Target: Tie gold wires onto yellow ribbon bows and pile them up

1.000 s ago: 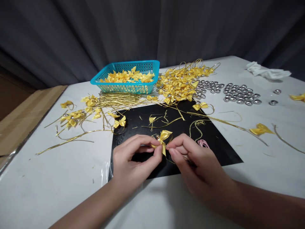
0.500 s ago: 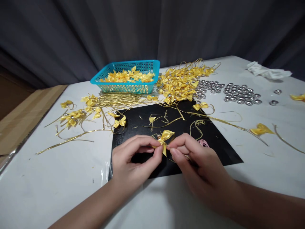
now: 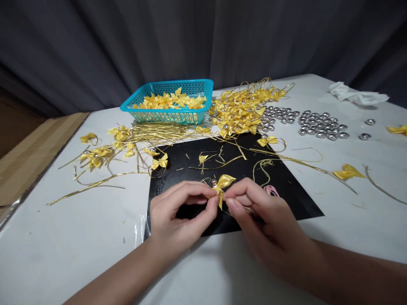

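Over a black mat (image 3: 295, 199), a yellow satin ribbon bow (image 3: 225, 182) with a silver bead (image 3: 214, 182) at its side is pinched by my left hand (image 3: 184, 212), thumb against forefinger. My right hand (image 3: 267, 216) is closed at the bow's right side, its thumb and forefinger together on what seems to be thin gold cord; the fingers hide most of it. Beside the right hand lies a small pink tool (image 3: 271, 190), partly covered by that hand. Cord scraps and a small ribbon piece (image 3: 202, 158) are scattered behind the bow.
A blue plastic basket (image 3: 127, 106) holds yellow bows at the back. Gold cords (image 3: 160, 132) lie before it, with a heap of finished-looking bows (image 3: 238, 110) to its right. Silver heart-shaped beads (image 3: 322, 125) spread farther right, near a crumpled white tissue (image 3: 358, 94).
The bow and my left fingertips have shifted very slightly to the right, toward my right fingers. Both hands keep their pinch; everything else looks the same.
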Action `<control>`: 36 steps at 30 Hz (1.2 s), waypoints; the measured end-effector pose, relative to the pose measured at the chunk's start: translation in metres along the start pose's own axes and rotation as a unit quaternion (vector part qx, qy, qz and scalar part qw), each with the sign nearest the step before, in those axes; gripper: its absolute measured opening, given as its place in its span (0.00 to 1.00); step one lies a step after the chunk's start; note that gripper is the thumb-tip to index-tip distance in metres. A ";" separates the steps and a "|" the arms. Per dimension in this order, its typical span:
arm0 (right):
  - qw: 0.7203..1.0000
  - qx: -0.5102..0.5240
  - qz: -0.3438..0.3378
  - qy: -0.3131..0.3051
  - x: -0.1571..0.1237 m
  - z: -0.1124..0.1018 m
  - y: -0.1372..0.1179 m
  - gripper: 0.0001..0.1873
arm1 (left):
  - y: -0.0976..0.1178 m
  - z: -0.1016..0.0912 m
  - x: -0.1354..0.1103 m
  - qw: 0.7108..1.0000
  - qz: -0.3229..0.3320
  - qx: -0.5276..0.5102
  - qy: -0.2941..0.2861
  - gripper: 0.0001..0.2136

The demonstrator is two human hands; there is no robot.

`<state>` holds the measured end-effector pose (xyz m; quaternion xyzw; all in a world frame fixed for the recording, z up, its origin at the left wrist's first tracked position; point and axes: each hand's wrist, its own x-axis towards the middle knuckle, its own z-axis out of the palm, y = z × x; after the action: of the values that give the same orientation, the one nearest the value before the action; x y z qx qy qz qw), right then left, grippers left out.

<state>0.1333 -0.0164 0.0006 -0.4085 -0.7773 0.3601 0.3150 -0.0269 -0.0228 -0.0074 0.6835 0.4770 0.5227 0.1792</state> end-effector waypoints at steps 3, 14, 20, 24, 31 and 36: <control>1.000 0.006 0.001 0.007 0.000 0.001 -0.002 0.06 | 0.001 -0.001 0.000 1.000 0.000 0.000 -0.001 0.05; 1.000 0.018 0.012 -0.009 -0.001 0.003 -0.002 0.05 | 0.002 -0.002 0.000 0.999 0.021 0.040 0.005 0.03; 1.000 -0.003 -0.002 -0.007 -0.002 0.005 -0.003 0.05 | 0.004 -0.003 -0.002 0.996 0.056 0.066 0.021 0.05; 1.000 -0.010 -0.022 -0.006 -0.001 0.004 0.000 0.05 | 0.005 -0.002 0.000 0.997 0.058 0.057 0.015 0.05; 0.999 0.014 -0.047 0.002 0.000 0.004 0.000 0.07 | 0.007 -0.005 -0.001 0.993 0.090 0.076 -0.006 0.06; 0.997 0.055 -0.047 -0.002 0.000 0.006 0.002 0.06 | 0.006 -0.007 -0.001 0.986 0.129 0.104 -0.001 0.05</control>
<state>0.1293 -0.0171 -0.0046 -0.3530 -0.7753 0.3881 0.3516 -0.0303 -0.0284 -0.0010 0.7546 0.4369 0.4880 0.0386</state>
